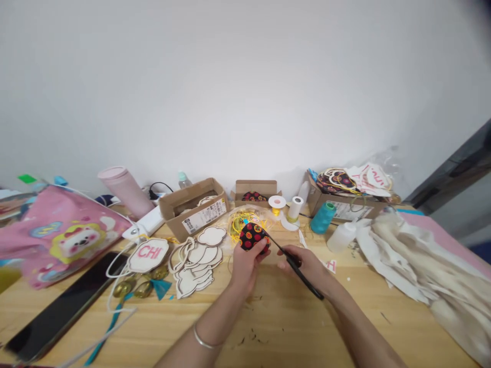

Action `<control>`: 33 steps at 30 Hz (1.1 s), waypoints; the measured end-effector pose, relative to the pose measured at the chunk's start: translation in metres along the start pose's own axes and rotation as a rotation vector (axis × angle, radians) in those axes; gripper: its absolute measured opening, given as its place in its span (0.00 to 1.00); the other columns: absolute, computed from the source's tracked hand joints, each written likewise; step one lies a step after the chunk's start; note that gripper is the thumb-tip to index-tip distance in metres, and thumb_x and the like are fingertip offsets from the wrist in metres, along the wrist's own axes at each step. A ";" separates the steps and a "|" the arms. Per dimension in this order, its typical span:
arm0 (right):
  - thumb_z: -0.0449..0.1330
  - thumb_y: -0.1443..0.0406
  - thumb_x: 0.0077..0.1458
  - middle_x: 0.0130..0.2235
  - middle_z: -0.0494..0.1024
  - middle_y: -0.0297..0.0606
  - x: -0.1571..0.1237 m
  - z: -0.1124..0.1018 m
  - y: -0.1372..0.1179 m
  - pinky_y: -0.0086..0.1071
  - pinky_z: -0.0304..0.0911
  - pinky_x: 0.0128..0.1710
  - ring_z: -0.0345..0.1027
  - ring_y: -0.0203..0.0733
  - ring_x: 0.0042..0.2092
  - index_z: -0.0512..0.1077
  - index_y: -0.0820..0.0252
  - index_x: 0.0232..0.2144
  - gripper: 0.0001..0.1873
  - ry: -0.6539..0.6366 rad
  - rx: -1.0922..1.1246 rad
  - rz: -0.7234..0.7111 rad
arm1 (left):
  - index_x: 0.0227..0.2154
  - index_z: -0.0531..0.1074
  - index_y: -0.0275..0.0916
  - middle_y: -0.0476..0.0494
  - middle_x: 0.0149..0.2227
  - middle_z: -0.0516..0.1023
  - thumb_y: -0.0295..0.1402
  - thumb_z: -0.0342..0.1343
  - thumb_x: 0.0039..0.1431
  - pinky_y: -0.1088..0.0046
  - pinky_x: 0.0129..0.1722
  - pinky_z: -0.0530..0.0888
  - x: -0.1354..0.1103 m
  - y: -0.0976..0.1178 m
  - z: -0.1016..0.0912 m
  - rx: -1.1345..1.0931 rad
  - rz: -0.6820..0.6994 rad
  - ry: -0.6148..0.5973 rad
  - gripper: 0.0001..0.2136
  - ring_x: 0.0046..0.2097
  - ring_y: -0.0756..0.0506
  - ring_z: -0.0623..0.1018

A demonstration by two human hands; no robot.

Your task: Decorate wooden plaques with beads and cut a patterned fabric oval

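Wooden worktop (383,332) lies under the hands, and a small black cloth piece with red flowers (253,236) sits in the left hand (245,266), whose fingers curl around it and press it from below. Right hand (303,266) has its fingers closed on the handle of black scissors (309,281), and the thin blades reach the edge of the cloth. Just behind lies yellow cord (240,225), and to the left are stacked wooden cut-outs (195,266).
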State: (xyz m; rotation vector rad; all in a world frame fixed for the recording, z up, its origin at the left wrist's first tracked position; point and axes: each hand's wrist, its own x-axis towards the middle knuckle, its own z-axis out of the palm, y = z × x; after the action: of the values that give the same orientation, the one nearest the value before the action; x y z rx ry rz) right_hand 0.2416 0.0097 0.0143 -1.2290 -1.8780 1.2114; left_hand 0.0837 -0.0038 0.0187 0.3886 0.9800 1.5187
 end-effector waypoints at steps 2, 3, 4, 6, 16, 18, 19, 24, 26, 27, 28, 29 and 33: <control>0.60 0.50 0.43 0.24 0.65 0.32 -0.001 0.000 -0.003 0.30 0.52 0.25 0.53 0.34 0.24 0.71 0.62 0.32 0.21 -0.040 0.020 0.023 | 0.27 0.73 0.32 0.48 0.24 0.77 0.28 0.71 0.33 0.79 0.26 0.76 -0.002 0.003 0.001 0.005 0.008 0.014 0.15 0.26 0.52 0.77; 0.59 0.50 0.43 0.24 0.65 0.32 -0.002 0.000 -0.006 0.30 0.52 0.25 0.53 0.34 0.24 0.70 0.62 0.32 0.22 -0.064 0.040 0.033 | 0.28 0.73 0.32 0.49 0.24 0.77 0.28 0.70 0.34 0.78 0.26 0.76 -0.002 0.004 0.001 0.008 0.016 0.026 0.15 0.26 0.52 0.76; 0.58 0.49 0.43 0.23 0.64 0.31 -0.002 0.000 -0.008 0.29 0.52 0.25 0.52 0.33 0.24 0.70 0.62 0.32 0.23 -0.082 0.062 0.040 | 0.28 0.72 0.33 0.49 0.24 0.77 0.27 0.70 0.34 0.78 0.27 0.77 -0.002 0.004 0.001 0.013 0.024 0.040 0.15 0.26 0.52 0.76; 0.57 0.47 0.43 0.23 0.61 0.30 -0.004 0.000 -0.013 0.29 0.51 0.24 0.50 0.32 0.23 0.69 0.62 0.31 0.24 -0.105 0.092 0.051 | 0.28 0.72 0.33 0.49 0.24 0.77 0.27 0.69 0.34 0.76 0.27 0.77 -0.001 0.004 0.000 0.027 0.034 0.064 0.16 0.25 0.52 0.76; 0.57 0.41 0.42 0.24 0.60 0.30 -0.009 0.008 -0.021 0.28 0.51 0.23 0.49 0.32 0.24 0.69 0.64 0.32 0.31 -0.086 0.131 0.070 | 0.32 0.72 0.33 0.46 0.27 0.79 0.30 0.68 0.37 0.74 0.29 0.76 -0.003 -0.003 -0.001 0.202 0.084 0.057 0.16 0.27 0.50 0.77; 0.56 0.40 0.43 0.25 0.63 0.32 -0.009 0.010 -0.019 0.28 0.52 0.25 0.52 0.33 0.25 0.69 0.64 0.33 0.32 -0.066 0.146 0.050 | 0.34 0.72 0.34 0.46 0.29 0.80 0.30 0.68 0.37 0.73 0.31 0.76 -0.003 -0.004 -0.002 0.227 0.098 0.049 0.18 0.29 0.49 0.77; 0.56 0.39 0.43 0.26 0.65 0.33 -0.009 0.011 -0.018 0.29 0.53 0.25 0.53 0.33 0.26 0.70 0.64 0.33 0.33 -0.058 0.153 0.035 | 0.35 0.73 0.34 0.46 0.29 0.80 0.30 0.68 0.37 0.73 0.33 0.76 -0.003 -0.004 -0.002 0.236 0.100 0.047 0.18 0.29 0.49 0.77; 0.53 0.37 0.44 0.27 0.65 0.35 -0.010 0.012 -0.017 0.29 0.51 0.24 0.54 0.34 0.27 0.70 0.63 0.33 0.34 -0.060 0.154 -0.011 | 0.34 0.74 0.34 0.45 0.31 0.80 0.31 0.68 0.37 0.72 0.35 0.75 -0.005 -0.003 -0.001 0.220 0.087 0.038 0.18 0.31 0.48 0.77; 0.52 0.36 0.45 0.27 0.63 0.33 -0.010 0.011 -0.017 0.27 0.48 0.23 0.51 0.33 0.26 0.69 0.62 0.33 0.35 -0.079 0.164 -0.017 | 0.33 0.74 0.34 0.45 0.30 0.80 0.31 0.69 0.36 0.72 0.33 0.75 -0.006 -0.002 0.000 0.186 0.073 0.037 0.17 0.30 0.48 0.77; 0.52 0.37 0.45 0.26 0.62 0.32 -0.011 0.010 -0.017 0.27 0.47 0.22 0.50 0.33 0.25 0.69 0.62 0.33 0.34 -0.094 0.181 -0.018 | 0.32 0.74 0.34 0.45 0.29 0.80 0.31 0.69 0.36 0.73 0.32 0.75 -0.006 -0.001 0.001 0.170 0.062 0.036 0.17 0.30 0.48 0.77; 0.52 0.37 0.46 0.25 0.60 0.31 -0.011 0.010 -0.017 0.26 0.46 0.21 0.49 0.32 0.24 0.68 0.63 0.34 0.34 -0.109 0.203 -0.019 | 0.31 0.73 0.34 0.46 0.28 0.79 0.31 0.69 0.35 0.73 0.31 0.75 -0.006 -0.001 0.001 0.155 0.052 0.032 0.17 0.29 0.49 0.77; 0.53 0.37 0.46 0.24 0.58 0.30 -0.011 0.011 -0.017 0.26 0.46 0.20 0.48 0.31 0.24 0.68 0.63 0.34 0.34 -0.124 0.229 -0.019 | 0.31 0.73 0.34 0.46 0.27 0.79 0.30 0.69 0.35 0.74 0.30 0.75 -0.006 0.000 0.002 0.142 0.044 0.026 0.17 0.28 0.49 0.77; 0.54 0.38 0.48 0.23 0.55 0.27 -0.012 0.013 -0.014 0.25 0.45 0.19 0.45 0.30 0.22 0.68 0.64 0.36 0.33 -0.130 0.297 -0.031 | 0.32 0.73 0.33 0.47 0.26 0.79 0.30 0.69 0.35 0.76 0.27 0.75 -0.008 0.003 0.003 0.115 0.031 -0.001 0.18 0.26 0.51 0.76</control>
State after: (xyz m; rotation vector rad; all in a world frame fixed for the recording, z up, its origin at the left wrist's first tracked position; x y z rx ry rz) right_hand 0.2307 -0.0087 0.0223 -0.9777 -1.7208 1.5212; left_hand 0.0861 -0.0095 0.0247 0.4878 1.0680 1.4938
